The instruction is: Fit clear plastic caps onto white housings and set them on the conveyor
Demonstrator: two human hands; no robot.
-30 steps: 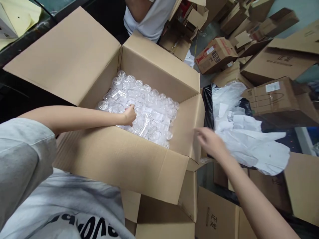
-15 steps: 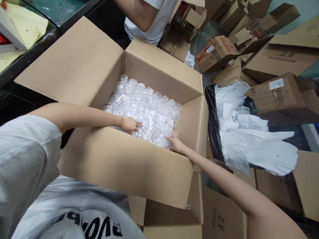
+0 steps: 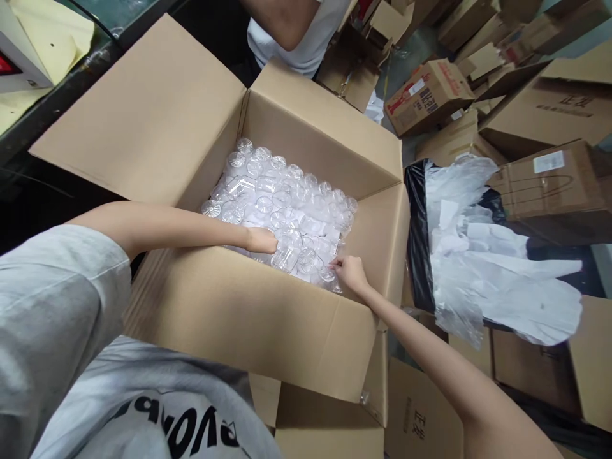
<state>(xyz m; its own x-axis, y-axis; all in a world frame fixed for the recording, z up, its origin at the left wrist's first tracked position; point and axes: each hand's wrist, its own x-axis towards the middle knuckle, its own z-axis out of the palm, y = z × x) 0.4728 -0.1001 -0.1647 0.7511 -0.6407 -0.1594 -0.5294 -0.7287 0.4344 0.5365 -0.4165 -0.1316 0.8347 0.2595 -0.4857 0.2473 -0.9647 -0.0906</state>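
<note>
Inside an open cardboard box, clear plastic bottle-like containers with round ribbed ends lie packed side by side, apparently wrapped in thin clear film. My left hand reaches over the near flap and rests low among the containers; its fingers are bent down out of sight. At the right end of the pack, my right hand has its thumb and fingertips pinched together on the crinkled edge of the clear plastic film, close to the box's right wall.
The box flaps fold outward on the left and near sides. A black-lined bin heaped with white scraps and plastic stands to the right. Several cardboard boxes fill the back right. Another person stands beyond the box, beside a dark table edge.
My left hand has shifted slightly right and its fingers have dipped out of sight. My right hand has gone from spread fingers to a pinch at the pack's edge. The view has shifted slightly.
</note>
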